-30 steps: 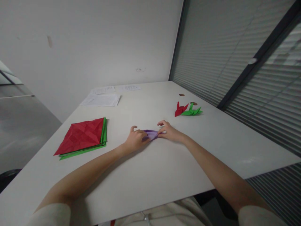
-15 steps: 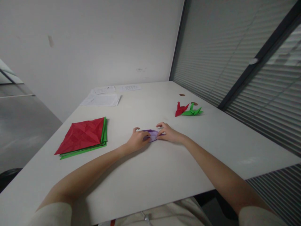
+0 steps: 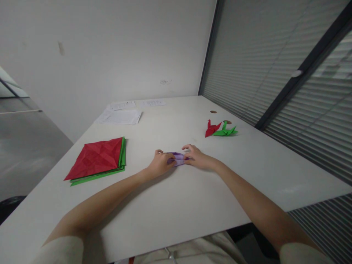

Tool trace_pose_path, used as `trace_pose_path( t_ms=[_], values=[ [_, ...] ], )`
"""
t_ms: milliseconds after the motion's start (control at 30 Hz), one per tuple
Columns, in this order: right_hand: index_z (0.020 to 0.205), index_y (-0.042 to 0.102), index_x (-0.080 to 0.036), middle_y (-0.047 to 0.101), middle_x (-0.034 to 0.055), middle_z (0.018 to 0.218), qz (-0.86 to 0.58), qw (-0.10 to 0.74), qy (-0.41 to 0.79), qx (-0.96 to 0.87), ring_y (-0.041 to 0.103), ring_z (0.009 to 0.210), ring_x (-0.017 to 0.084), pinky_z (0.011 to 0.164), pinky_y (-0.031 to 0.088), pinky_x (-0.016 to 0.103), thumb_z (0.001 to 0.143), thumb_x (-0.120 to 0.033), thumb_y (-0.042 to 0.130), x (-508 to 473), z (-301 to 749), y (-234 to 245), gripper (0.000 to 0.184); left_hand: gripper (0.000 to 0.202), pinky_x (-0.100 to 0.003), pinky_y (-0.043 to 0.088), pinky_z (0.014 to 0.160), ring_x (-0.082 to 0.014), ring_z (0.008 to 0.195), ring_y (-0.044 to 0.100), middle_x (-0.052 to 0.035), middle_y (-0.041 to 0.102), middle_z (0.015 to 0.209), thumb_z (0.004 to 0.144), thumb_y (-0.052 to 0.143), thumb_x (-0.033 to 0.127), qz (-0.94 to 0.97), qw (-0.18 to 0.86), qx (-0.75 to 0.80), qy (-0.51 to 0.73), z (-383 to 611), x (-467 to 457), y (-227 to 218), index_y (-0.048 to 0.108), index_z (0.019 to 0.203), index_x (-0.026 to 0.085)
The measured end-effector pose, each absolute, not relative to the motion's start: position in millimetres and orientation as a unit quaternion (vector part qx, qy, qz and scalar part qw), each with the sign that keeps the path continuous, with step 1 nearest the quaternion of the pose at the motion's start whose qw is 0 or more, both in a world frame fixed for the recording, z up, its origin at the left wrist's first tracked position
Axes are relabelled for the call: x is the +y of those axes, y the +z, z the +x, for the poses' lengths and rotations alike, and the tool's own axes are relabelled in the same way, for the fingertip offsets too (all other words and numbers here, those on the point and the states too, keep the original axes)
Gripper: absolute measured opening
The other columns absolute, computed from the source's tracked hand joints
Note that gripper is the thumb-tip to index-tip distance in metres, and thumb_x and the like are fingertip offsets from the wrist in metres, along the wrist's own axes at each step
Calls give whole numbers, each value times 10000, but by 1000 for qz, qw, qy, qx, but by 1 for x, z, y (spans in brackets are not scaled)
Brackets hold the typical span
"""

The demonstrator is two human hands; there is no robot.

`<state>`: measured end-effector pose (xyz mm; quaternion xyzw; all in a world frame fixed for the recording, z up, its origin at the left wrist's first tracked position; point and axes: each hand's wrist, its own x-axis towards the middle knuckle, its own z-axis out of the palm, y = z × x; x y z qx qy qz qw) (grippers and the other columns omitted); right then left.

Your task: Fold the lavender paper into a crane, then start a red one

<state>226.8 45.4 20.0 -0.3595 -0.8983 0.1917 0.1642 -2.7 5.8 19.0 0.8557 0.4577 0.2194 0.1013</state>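
Observation:
A small piece of folded purple paper (image 3: 179,161) lies low over the white table in front of me, pinched from both sides. My left hand (image 3: 161,162) grips its left end between thumb and fingers, with one finger lifted. On the right end, the thumb and fingers of my right hand (image 3: 196,157) are closed, the index finger raised and curled above the paper. A crease runs across the paper between the hands. My fingers cover both of its ends.
To the left lies a stack of red and green paper sheets (image 3: 96,157). A red paper crane (image 3: 211,129) and a green paper crane (image 3: 225,130) stand at the back right. White printed sheets (image 3: 121,117) lie at the far left of the table (image 3: 165,209), near the wall.
The hands stay almost in place. The purple paper between them has shifted slightly, and a crease across it shows more clearly now.

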Motion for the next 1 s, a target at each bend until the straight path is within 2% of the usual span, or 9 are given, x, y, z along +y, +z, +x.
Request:
trace_pose_path(
  t_ms=[200, 400, 567, 733, 1000],
  values=[
    [841, 697, -225, 483, 89, 1238, -354, 153, 170, -907, 437, 1212, 263, 1056, 346, 485, 892, -300, 551, 45, 225, 19, 172, 204, -391, 306, 899, -169, 717, 647, -27, 737, 836, 889, 527, 359, 855, 103, 460, 219, -2, 6, 18, 671, 949, 227],
    [817, 691, -210, 523, 95, 1188, -354, 190, 122, -908, 459, 1169, 256, 1020, 366, 470, 902, -297, 540, 43, 220, 15, 194, 188, -373, 315, 886, -177, 851, 643, -49, 721, 986, 889, 533, 299, 856, 79, 453, 237, -3, 7, 15, 657, 1008, 223],
    [839, 684, -185, 533, 105, 1154, -353, 221, 66, -907, 460, 1141, 258, 1000, 368, 463, 892, -298, 565, 44, 217, 14, 172, 147, -358, 343, 876, -168, 844, 632, -36, 714, 952, 895, 529, 248, 861, 74, 437, 250, -6, 14, 10, 653, 965, 211],
    [829, 675, -183, 524, 111, 1160, -350, 211, 69, -910, 453, 1142, 263, 984, 377, 460, 893, -308, 563, 47, 217, 7, 180, 142, -322, 390, 810, -162, 803, 632, -40, 705, 909, 901, 538, 246, 875, 77, 408, 250, -9, 20, 5, 650, 974, 199],
    [820, 659, -172, 520, 120, 1157, -365, 204, 13, -908, 453, 1113, 262, 954, 380, 451, 922, -329, 503, 44, 212, 3, 244, 178, -364, 385, 863, -181, 903, 607, -58, 680, 990, 915, 525, 253, 894, 6, 376, 244, -10, 19, 0, 645, 1039, 208]
  ],
)
